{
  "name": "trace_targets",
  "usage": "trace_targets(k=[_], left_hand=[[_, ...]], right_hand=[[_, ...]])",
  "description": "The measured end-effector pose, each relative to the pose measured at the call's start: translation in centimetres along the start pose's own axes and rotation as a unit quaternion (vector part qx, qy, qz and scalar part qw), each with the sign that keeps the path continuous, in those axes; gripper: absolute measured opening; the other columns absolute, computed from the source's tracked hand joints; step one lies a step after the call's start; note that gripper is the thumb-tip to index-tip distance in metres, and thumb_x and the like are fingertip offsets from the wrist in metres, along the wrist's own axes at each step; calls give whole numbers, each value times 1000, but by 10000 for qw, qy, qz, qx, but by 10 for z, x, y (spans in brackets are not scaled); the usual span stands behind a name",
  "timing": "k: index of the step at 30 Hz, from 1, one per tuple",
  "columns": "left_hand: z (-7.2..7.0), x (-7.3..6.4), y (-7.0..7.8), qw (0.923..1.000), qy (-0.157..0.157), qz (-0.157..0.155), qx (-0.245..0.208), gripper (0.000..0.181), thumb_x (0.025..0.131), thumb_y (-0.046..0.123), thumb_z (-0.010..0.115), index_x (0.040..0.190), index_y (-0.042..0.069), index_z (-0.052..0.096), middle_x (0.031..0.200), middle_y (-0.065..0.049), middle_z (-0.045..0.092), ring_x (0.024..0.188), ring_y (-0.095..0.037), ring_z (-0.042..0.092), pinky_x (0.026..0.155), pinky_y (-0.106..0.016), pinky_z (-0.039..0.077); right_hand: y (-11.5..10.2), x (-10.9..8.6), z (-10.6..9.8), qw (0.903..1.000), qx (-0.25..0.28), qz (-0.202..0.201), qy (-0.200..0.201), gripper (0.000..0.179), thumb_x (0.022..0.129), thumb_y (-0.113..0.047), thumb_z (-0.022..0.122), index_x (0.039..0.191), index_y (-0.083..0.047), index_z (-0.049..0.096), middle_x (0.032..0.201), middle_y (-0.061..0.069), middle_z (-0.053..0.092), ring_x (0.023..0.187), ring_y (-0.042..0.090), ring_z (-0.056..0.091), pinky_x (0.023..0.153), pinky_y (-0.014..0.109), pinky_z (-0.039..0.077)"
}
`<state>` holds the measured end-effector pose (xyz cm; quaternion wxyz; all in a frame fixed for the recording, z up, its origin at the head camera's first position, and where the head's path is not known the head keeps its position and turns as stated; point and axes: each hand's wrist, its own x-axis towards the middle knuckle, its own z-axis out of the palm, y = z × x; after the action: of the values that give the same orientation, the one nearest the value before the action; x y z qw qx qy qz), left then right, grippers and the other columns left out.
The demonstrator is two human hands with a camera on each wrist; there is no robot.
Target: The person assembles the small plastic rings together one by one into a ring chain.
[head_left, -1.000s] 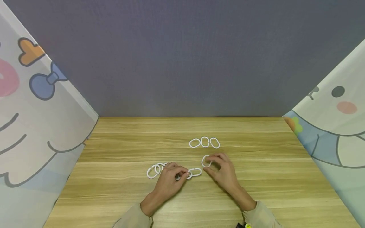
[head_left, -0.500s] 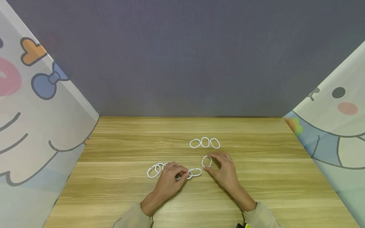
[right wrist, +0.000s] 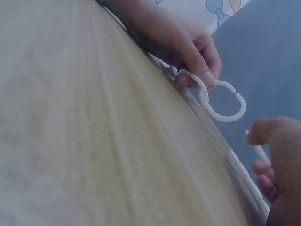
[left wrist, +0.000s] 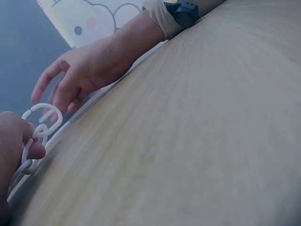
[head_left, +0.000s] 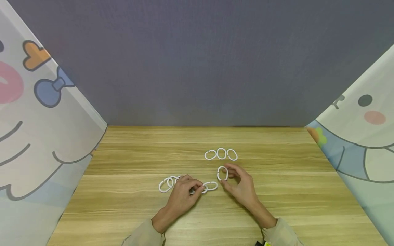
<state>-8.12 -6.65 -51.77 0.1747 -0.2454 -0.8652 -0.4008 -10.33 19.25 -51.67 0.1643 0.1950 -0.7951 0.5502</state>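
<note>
My left hand (head_left: 184, 194) pinches a white plastic chain link (right wrist: 201, 87) between thumb and index finger. Hooked through that link, an oval end link (right wrist: 225, 118) sticks out toward my right hand (head_left: 241, 186). More of the chain (head_left: 162, 191) comes out at the far side of the left hand; its middle is hidden under the palm and fingers. A separate white oval link (head_left: 218, 173) is pinched by my right thumb and fingers, standing a short way beyond the chain's end. Both white links have a small split in the side.
Beyond the right hand, three loose white links (head_left: 217, 153) lie side by side on the wood-grain table (head_left: 138, 153). A grey panel (head_left: 197, 68) rises at the table's back edge, and cartoon-printed sheets (head_left: 70, 136) flank both sides.
The right fingers have shifted on the separate link, which has turned more upright and moved very slightly back. The left hand and the chain have stayed in place.
</note>
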Motion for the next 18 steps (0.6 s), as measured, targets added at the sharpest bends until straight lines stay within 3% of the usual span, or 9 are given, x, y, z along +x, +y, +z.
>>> trace_targets(k=[9,13,18], left_hand=[[0,0,0,10000,-55,-61,-53,6,93,17,89,92,20,84,77,15,71,78,1,56,75,-27,48],[0,0,0,9999,-75,-54,-66,6,93,17,90,92,20,84,77,16,71,78,1,56,75,-27,48],[0,0,-1,10000,-57,1,-77,7,92,17,91,92,20,84,77,16,71,79,1,56,75,-27,48]], right_hand=[[-1,2,0,9928,1035,-598,26,66,76,28,79,138,12,64,110,31,75,102,24,76,94,21,59],[0,2,0,9883,1243,-879,-70,67,73,31,79,137,17,62,114,35,72,107,20,75,96,21,58],[0,1,0,9848,1247,-1093,-509,69,74,29,80,139,14,62,118,34,72,105,26,75,95,27,61]])
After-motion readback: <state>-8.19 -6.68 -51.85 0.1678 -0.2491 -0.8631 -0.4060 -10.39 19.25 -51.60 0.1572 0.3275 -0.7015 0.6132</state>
